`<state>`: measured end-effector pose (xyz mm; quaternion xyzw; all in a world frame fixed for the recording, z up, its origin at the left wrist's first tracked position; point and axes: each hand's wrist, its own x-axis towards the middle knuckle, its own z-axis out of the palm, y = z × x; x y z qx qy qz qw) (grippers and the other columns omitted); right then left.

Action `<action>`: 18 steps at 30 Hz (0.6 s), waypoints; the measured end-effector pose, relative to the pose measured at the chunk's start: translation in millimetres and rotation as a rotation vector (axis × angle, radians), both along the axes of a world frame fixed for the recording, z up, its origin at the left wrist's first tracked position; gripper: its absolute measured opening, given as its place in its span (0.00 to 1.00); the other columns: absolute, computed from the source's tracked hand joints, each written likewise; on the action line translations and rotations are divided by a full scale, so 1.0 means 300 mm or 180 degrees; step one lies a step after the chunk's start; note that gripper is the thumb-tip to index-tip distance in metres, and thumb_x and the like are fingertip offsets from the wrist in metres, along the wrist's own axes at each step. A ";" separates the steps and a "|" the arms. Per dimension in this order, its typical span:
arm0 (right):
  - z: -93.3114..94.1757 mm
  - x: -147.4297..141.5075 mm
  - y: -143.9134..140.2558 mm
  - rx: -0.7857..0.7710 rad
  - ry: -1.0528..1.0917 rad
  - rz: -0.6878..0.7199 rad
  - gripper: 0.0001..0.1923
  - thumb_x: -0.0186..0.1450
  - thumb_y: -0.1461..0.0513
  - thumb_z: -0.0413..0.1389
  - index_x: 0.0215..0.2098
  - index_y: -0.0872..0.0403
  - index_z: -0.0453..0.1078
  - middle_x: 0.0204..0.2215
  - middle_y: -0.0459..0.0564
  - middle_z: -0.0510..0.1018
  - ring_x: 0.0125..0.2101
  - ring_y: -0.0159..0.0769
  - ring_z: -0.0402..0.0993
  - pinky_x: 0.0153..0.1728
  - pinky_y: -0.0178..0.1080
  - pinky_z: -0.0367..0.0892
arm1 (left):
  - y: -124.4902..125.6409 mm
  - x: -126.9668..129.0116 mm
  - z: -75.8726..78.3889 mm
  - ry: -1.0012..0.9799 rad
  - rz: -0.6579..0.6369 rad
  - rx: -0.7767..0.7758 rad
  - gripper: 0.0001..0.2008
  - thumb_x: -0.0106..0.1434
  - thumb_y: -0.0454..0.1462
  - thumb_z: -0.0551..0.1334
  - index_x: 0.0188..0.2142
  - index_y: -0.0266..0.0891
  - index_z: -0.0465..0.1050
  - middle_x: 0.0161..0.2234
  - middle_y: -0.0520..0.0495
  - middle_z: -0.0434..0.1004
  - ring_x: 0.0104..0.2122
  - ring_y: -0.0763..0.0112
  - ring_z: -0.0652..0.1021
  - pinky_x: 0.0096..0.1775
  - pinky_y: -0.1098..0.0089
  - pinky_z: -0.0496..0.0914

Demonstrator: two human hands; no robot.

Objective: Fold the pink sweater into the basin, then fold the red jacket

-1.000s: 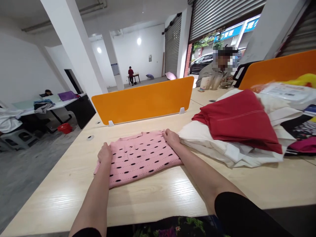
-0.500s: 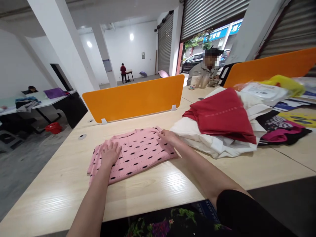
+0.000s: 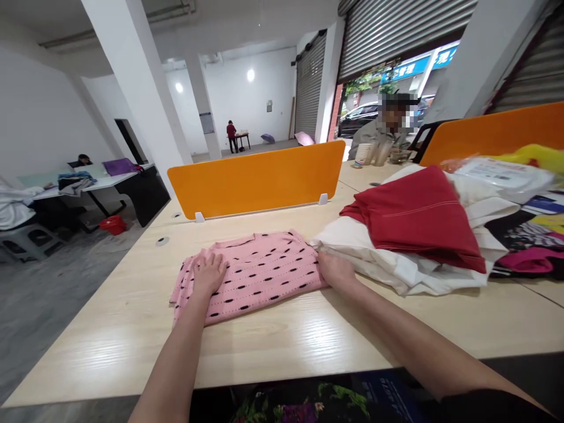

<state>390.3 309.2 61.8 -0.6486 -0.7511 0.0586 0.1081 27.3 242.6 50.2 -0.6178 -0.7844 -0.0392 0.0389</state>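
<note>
Your left hand (image 3: 210,272) flat on the pink dotted sweater (image 3: 251,274), fingers spread; your right hand (image 3: 335,269) at its right edge, touching the white cloth (image 3: 396,267); red garment (image 3: 418,214) piled on top; pale worktop (image 3: 286,346), orange divider (image 3: 258,179) behind

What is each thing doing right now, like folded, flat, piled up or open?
pink sweater: folded, flat on the table
left hand: open, pressing flat on the sweater
right hand: at the sweater's right edge, grip unclear
red garment: folded, on top of the pile
white cloth: piled underneath
roller shutter: partly raised
</note>
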 end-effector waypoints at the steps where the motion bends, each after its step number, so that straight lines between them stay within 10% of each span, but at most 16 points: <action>1: 0.018 -0.015 0.002 0.0160 0.0036 0.0087 0.20 0.68 0.62 0.41 0.47 0.57 0.73 0.37 0.71 0.77 0.41 0.60 0.74 0.41 0.59 0.64 | 0.003 0.000 -0.002 0.0000 0.0024 -0.0003 0.26 0.69 0.49 0.42 0.62 0.47 0.57 0.65 0.44 0.55 0.62 0.46 0.56 0.57 0.44 0.54; 6: 0.089 -0.193 0.021 0.0673 0.0338 0.1150 0.22 0.70 0.55 0.42 0.59 0.53 0.64 0.57 0.60 0.69 0.58 0.51 0.61 0.57 0.53 0.55 | 0.007 0.004 -0.008 0.0006 0.0083 -0.0012 0.28 0.69 0.50 0.40 0.63 0.46 0.56 0.66 0.46 0.53 0.63 0.43 0.54 0.58 0.43 0.52; 10: 0.017 -0.320 0.058 0.0149 0.0369 0.2280 0.27 0.69 0.48 0.44 0.62 0.47 0.59 0.65 0.51 0.57 0.64 0.50 0.49 0.62 0.56 0.45 | 0.000 0.004 -0.015 0.0098 0.0090 0.0002 0.27 0.69 0.50 0.42 0.63 0.46 0.56 0.66 0.46 0.53 0.63 0.43 0.55 0.59 0.44 0.51; 18: -0.045 -0.220 0.162 0.0423 0.0228 0.1408 0.21 0.69 0.54 0.44 0.56 0.49 0.66 0.60 0.55 0.64 0.62 0.48 0.53 0.61 0.59 0.44 | 0.000 -0.007 -0.018 -0.0044 -0.0025 0.0123 0.25 0.68 0.51 0.44 0.60 0.48 0.59 0.64 0.46 0.57 0.62 0.47 0.56 0.58 0.46 0.53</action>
